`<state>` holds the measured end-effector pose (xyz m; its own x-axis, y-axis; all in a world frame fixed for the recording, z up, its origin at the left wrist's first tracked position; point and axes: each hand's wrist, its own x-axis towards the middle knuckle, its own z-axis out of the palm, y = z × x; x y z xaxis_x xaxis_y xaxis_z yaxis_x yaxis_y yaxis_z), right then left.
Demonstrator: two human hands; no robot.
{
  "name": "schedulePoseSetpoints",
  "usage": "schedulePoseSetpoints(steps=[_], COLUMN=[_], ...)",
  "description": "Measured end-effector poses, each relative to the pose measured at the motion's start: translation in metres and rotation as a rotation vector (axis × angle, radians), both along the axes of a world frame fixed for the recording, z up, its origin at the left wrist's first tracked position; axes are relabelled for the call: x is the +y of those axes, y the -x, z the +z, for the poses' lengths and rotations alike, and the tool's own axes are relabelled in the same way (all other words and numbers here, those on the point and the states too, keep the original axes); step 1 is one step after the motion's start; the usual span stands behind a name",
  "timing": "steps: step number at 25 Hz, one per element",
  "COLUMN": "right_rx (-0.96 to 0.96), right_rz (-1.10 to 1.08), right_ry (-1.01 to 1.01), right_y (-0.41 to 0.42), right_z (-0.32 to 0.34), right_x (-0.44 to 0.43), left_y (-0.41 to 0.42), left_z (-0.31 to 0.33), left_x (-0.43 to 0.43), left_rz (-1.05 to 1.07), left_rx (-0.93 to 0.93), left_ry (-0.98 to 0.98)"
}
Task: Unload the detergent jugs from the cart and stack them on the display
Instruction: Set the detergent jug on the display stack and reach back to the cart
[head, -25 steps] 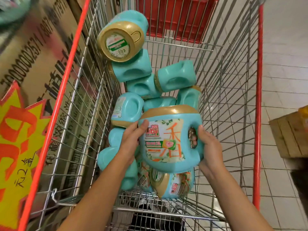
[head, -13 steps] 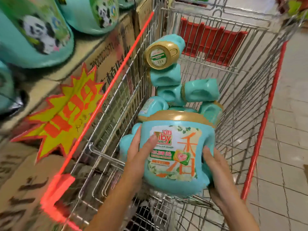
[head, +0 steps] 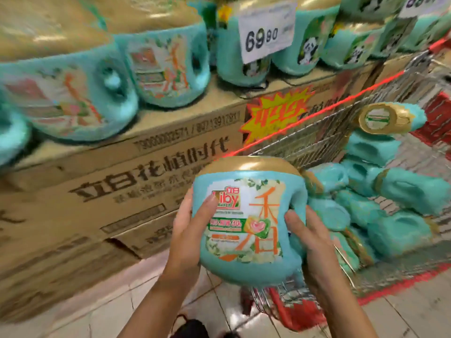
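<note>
In the lower centre of the frame, one teal detergent jug (head: 246, 223) with a gold cap is held upright in the air between both hands, in front of the cartons and just left of the cart. The left hand (head: 192, 230) grips its left side with the thumb laid across the label. The right hand (head: 307, 242) holds the right side, fingers curled round the jug's edge. The label reads "Liby" in orange beneath small red characters, with a large orange 香 beside it and a green band whose print is too small to read beyond "30". Below the hands lies a pale tiled floor (head: 97, 313). At the right, the wire shopping cart (head: 300, 142) with red trim holds a heap of the same teal jugs (head: 402, 230) lying on their sides. Blur prevents a sure count, though at least six show, the topmost (head: 388, 118) pointing its gold cap at the camera. Left of centre stand stacked brown cardboard cartons (head: 122, 191) printed with "立白花植时代" and a long number that cannot be read in full. A yellow and red starburst sign (head: 275, 113) is fixed to a carton; its writing is blurred. On top of the cartons, across the upper frame, two jugs (head: 66, 93) at the left show the orange-character label, and at least three panda-labelled jugs (head: 307, 47) stand at the right. One white price tag (head: 266, 30) reads "69 80".
</note>
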<state>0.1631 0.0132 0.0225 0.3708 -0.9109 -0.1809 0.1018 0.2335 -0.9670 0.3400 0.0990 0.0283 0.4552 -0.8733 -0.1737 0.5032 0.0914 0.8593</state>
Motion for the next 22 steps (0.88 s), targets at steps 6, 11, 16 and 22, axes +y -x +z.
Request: schedulePoseSetpoints(steps=[6, 11, 16, 22], right_rx=[0.003, -0.019, -0.077, -0.166], right_rz=[0.4, 0.695, 0.824, 0.851], right_ry=[0.028, 0.051, 0.0, 0.111], right_y=[-0.097, -0.181, -0.262, -0.346], right_z=[0.019, 0.035, 0.043, 0.07], right_x=[0.059, 0.139, 0.239, 0.327], left_y=[-0.057, -0.112, -0.173, -0.242], left_z=[0.013, 0.025, 0.037, 0.061], left_x=[0.121, 0.239, 0.351, 0.445], left_rz=[0.379, 0.589, 0.666, 0.698], left_rx=[-0.031, -0.056, -0.13, -0.297], left_ry=[-0.04, -0.027, -0.039, -0.074])
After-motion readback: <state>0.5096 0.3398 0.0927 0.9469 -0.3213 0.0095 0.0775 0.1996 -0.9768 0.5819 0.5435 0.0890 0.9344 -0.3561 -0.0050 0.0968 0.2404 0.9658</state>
